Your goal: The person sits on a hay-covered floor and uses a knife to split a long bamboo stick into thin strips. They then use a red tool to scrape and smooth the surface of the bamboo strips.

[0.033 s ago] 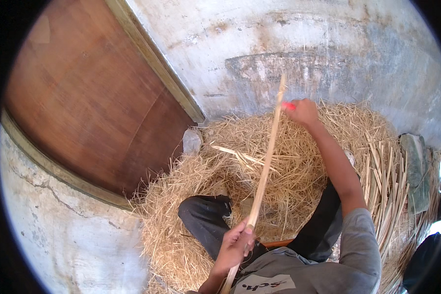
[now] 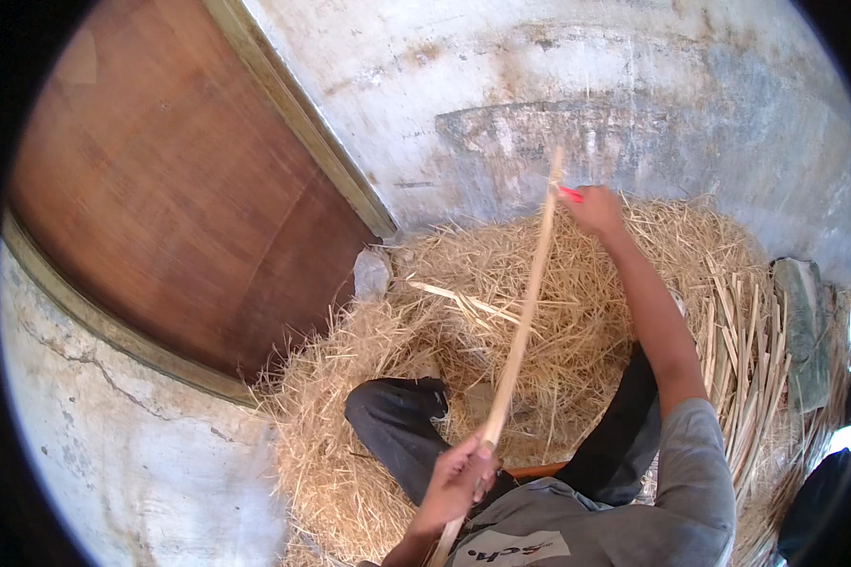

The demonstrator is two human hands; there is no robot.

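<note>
A long, pale strip of split wood or bamboo (image 2: pixel 522 331) slants up from beside my body toward the wall, and its far end is slightly blurred. My left hand (image 2: pixel 461 477) is closed around the lower part of the strip, in front of my shirt. Far out at the upper end, my right hand (image 2: pixel 596 210) grips a small red tool (image 2: pixel 570 195) held against or right beside the strip. Most of the tool is hidden in my fist, and its working end is too small to make out.
Straw-like shavings (image 2: pixel 340 463) lie heaped around my crossed legs, with a few wider slivers (image 2: pixel 459 298) on top. A bundle of long strips (image 2: pixel 742 350) lies to my right, next to a greenish slab (image 2: pixel 802 331). A brown door (image 2: pixel 189 189) and a stained wall (image 2: pixel 558 76) enclose the far side.
The strip's upper end has swung a little to the right. My right hand and the red tool have shifted slightly right and up, while my left hand keeps its grip.
</note>
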